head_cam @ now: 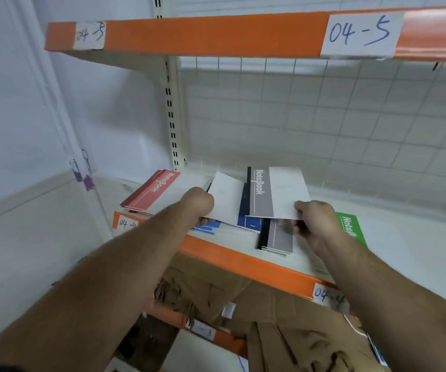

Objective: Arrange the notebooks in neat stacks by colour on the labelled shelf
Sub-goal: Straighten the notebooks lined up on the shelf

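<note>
Here, the grey notebook, with a black spine and "NoteBook" printed on its grey band, is lifted at a tilt above the shelf. The right hand pinches its near corner, thumb on top of the white part of the cover and fingers curled beneath. Just below it, close to the shelf's orange front edge, lies a grey stack of the same kind of notebook.

To the left, the left hand grips the near edge of a blue notebook whose white cover faces up. Its far corner is raised and it overlaps the grey one's spine side. More blue notebooks lie flat under that hand.

At the shelf's left end sits a red stack, fairly square. A green notebook lies on the right, partly hidden by the right wrist.

The shelf's front carries paper labels reading 04-4. The upper shelf is marked 04-5. A wire grid backs the shelving, and brown cardboard lies on the level beneath.
</note>
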A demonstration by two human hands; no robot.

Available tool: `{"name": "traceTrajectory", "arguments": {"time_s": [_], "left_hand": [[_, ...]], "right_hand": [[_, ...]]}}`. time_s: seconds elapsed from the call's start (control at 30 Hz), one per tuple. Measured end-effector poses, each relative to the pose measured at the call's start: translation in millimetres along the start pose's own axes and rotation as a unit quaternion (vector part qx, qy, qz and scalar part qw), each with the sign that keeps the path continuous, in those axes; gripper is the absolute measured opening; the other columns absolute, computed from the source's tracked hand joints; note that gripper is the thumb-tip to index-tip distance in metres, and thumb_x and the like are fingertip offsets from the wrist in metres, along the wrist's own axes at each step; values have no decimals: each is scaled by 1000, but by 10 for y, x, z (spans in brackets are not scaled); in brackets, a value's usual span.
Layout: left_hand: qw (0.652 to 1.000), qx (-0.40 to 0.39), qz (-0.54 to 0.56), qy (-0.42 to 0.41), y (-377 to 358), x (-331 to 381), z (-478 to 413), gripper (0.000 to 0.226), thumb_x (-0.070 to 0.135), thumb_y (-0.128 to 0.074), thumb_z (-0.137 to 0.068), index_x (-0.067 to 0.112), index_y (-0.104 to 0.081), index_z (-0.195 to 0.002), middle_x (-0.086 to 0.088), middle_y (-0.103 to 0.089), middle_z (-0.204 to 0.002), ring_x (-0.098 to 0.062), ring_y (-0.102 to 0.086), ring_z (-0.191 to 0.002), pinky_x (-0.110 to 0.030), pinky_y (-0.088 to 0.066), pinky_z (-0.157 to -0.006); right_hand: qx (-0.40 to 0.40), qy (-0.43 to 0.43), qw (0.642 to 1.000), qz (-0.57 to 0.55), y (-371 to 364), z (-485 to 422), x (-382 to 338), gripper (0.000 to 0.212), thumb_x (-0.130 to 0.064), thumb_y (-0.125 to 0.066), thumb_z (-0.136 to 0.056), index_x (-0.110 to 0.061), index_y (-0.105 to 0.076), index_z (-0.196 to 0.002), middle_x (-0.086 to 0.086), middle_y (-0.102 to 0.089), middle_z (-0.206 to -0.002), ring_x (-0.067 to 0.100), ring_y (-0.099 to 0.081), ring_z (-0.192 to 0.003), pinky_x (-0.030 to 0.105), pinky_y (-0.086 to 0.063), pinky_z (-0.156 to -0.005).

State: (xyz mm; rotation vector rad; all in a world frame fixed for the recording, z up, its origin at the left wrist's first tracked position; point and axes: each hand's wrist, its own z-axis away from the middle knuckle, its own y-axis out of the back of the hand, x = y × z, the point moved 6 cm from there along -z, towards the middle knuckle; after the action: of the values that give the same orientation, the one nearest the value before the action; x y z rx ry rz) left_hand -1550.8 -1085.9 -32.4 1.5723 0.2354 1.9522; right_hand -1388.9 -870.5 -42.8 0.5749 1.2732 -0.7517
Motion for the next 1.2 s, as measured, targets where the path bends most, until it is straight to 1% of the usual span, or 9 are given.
{"name": "traceTrajectory", "arguments": {"time_s": [0.07, 0.17, 0.3, 0.5, 0.6, 0.77, 0.87, 1.03, 1.2], "left_hand": [[1000, -17, -25, -8, 17, 2, -98, 17, 3, -39, -95, 0, -54, -87, -18, -59, -76, -31, -64, -67, -32, -45, -63], [993, -21, -99, -54, 54, 58, -185, 14, 5, -41, -92, 3, -52, -83, -14, -57, -77, -27, -58, -58, -25, -42, -52], [964, 3, -227, -140, 80, 111, -260, 12, 11, -50, -88, 9, -53, -77, -5, -57, -76, -17, -54, -64, -26, -37, -48], [929, 15, -325, -179, 10, 91, -293, 7, 7, -52, -86, 7, -55, -80, -4, -57, -76, -19, -55, -67, -26, -39, -49], [925, 13, -337, -176, -5, 81, -318, 14, 5, -53, -86, 3, -62, -97, -5, -60, -81, -21, -60, -73, -26, -41, -52], [912, 29, -368, -177, 11, 127, -322, 44, 6, -56, -85, 4, -45, -127, -11, -61, -111, -23, -57, -88, -30, -42, -60], [893, 44, -397, -207, -35, 214, -253, 45, 8, -57, -86, 5, -47, -130, -9, -62, -110, -22, -53, -84, -29, -42, -64], [909, 17, -321, -264, -283, 333, -126, 26, 14, -54, -86, 9, -52, -111, -8, -56, -116, -23, -52, -92, -31, -43, -68], [908, 33, -285, -305, -476, 438, 46, 24, 15, -55, -89, 9, -54, -112, -6, -54, -112, -24, -52, -102, -39, -52, -82]], "right_hand": [[20, -5, 1000, -7, -8, 56, 40, 5, -4, -53, -94, -2, -56, -91, 14, -53, -61, 21, -45, -43, 26, -35, -41], [51, -2, 999, -17, -12, 117, 44, 5, -2, -53, -93, -3, -56, -90, 13, -53, -65, 20, -46, -45, 27, -36, -43], [81, -7, 996, -23, -23, 201, 54, 6, -5, -56, -93, -6, -58, -87, 12, -57, -68, 20, -49, -50, 28, -40, -46], [97, -12, 995, -10, 34, 265, 80, 7, -5, -54, -95, -7, -56, -89, 16, -56, -77, 21, -50, -55, 30, -43, -48], [105, -14, 994, -11, 49, 257, 73, 4, -4, -54, -96, -5, -57, -99, 15, -55, -78, 20, -51, -58, 29, -44, -47], [111, -20, 994, 9, 70, 244, 149, 6, -5, -54, -93, -7, -55, -87, 18, -53, -82, 28, -50, -67, 37, -42, -57], [111, -14, 993, 22, 155, 264, 134, 3, -4, -55, -92, -5, -57, -94, 18, -54, -82, 27, -52, -65, 34, -43, -55], [113, -10, 993, 25, 388, 340, 80, 9, -6, -51, -96, -5, -58, -90, 13, -55, -70, 21, -50, -54, 29, -42, -48], [121, -31, 988, 91, 610, 418, 121, 13, -5, -48, -94, -2, -57, -85, 13, -54, -61, 24, -48, -48, 29, -35, -47]]}}
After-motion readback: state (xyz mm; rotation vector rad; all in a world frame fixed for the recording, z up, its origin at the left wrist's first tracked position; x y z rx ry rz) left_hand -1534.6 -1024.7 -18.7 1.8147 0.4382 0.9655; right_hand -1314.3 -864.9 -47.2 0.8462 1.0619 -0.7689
